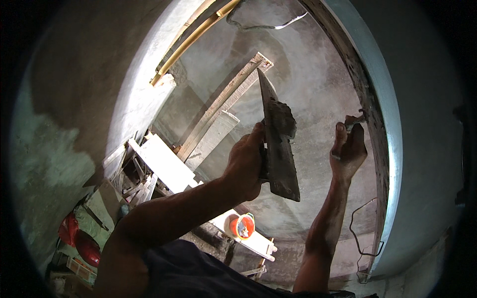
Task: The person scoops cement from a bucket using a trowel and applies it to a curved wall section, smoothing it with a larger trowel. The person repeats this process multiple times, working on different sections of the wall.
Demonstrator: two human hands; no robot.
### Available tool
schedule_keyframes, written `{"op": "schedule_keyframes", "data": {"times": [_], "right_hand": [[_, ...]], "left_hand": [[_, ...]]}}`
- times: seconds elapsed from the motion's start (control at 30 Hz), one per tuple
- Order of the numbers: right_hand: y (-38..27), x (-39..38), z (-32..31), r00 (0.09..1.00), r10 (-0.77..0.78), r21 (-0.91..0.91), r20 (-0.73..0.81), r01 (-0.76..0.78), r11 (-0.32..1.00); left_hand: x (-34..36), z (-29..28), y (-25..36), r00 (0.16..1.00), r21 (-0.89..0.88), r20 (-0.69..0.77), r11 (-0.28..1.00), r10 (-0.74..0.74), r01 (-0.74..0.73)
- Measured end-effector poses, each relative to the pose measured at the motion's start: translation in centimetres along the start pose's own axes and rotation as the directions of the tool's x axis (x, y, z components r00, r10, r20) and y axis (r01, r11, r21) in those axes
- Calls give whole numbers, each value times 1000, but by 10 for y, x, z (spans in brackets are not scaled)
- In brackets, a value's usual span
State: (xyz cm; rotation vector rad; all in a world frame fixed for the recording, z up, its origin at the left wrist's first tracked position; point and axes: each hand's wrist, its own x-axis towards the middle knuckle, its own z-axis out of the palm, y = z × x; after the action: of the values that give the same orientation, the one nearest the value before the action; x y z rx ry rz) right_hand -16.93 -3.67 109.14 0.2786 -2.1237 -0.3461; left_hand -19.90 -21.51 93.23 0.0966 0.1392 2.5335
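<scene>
My left hand (246,161) grips the handle of a long flat plastering trowel (278,144), blade held upright and tilted, with a lump of grey mortar (283,119) on its upper part. My right hand (349,149) is raised at the rough edge of the wall opening (370,114) and pinches a small tool (357,123) against that edge; the tool is mostly hidden by my fingers. Both forearms reach up from the lower edge of the view.
Grey plastered walls surround me. Wooden planks (218,109) lean against the far wall and a white board (164,164) lies among scrap timber. An orange bucket (242,226) sits on a white plank below. A black wire (360,233) hangs by the pale blue door frame (387,99). Red bags (79,241) lie at lower left.
</scene>
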Motion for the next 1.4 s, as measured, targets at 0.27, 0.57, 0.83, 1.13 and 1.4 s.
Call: {"op": "schedule_keyframes", "data": {"times": [0.27, 0.57, 0.83, 1.13, 1.4], "right_hand": [[23, -46, -50, 997, 52, 242, 50, -62, 968], [2, -143, -52, 917, 93, 279, 387, -212, 936], [-25, -154, 11, 949, -94, 498, 301, -72, 864], [5, -105, 76, 981, 4, 491, 192, -99, 866], [58, -71, 133, 985, 114, 571, 128, -167, 804]], "left_hand": [[-4, 12, -6, 993, 3, 66, 995, -96, 96], [30, -27, 18, 955, 113, 241, 982, -172, 148], [29, -17, 17, 980, 395, 188, 918, -61, -19], [32, -49, 36, 954, 634, 269, 770, -136, -69], [51, -75, 63, 866, 671, 497, 655, -51, -346]]}}
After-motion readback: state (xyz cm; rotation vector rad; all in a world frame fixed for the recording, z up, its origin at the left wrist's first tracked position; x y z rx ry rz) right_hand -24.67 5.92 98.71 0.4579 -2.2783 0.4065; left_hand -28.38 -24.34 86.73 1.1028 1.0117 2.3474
